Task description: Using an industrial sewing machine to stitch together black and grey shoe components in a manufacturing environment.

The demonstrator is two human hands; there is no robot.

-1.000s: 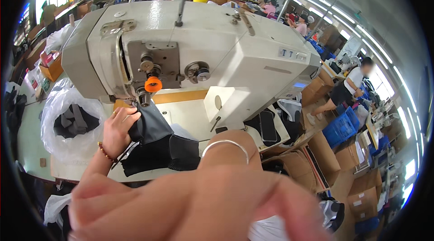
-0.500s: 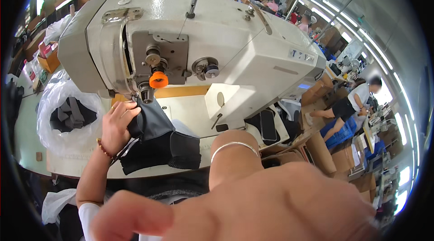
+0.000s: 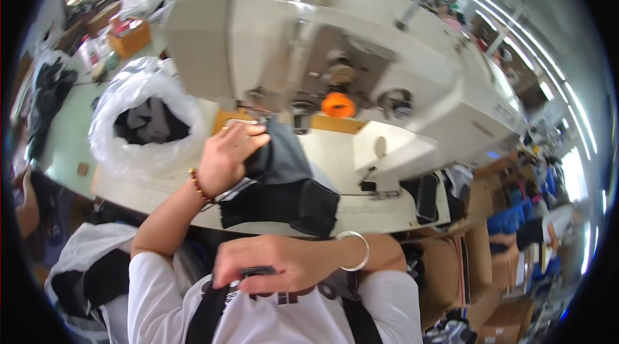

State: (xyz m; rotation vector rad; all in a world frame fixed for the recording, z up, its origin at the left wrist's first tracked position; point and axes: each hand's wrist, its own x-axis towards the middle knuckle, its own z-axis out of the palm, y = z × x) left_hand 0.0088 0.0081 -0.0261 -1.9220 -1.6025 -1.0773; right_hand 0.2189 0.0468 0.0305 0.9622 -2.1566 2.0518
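My left hand (image 3: pixel 229 157), with a beaded bracelet, pinches the upper edge of a dark grey and black fabric piece (image 3: pixel 280 157) under the head of a large white sewing machine (image 3: pixel 258 34). The lower black part of the fabric lies over the table's front edge. My right hand (image 3: pixel 274 261), with a silver bangle at the wrist, is in front of my chest, apart from the fabric. Its fingers are curled and slightly blurred. Something dark shows between them, too little of it to name.
Left of the machine stands a white plastic bag (image 3: pixel 106 128) with dark cloth inside. A phone (image 3: pixel 427 199) lies at the table's right end. Cardboard boxes (image 3: pixel 445 266) stand right of the table. Another person (image 3: pixel 548 225) is at the far right. An orange knob (image 3: pixel 338 105) is on the machine.
My right hand has drawn back from close before the camera to my chest, its fingers now curled. The view has shifted, moving the machine rightward. My left hand keeps its hold on the fabric.
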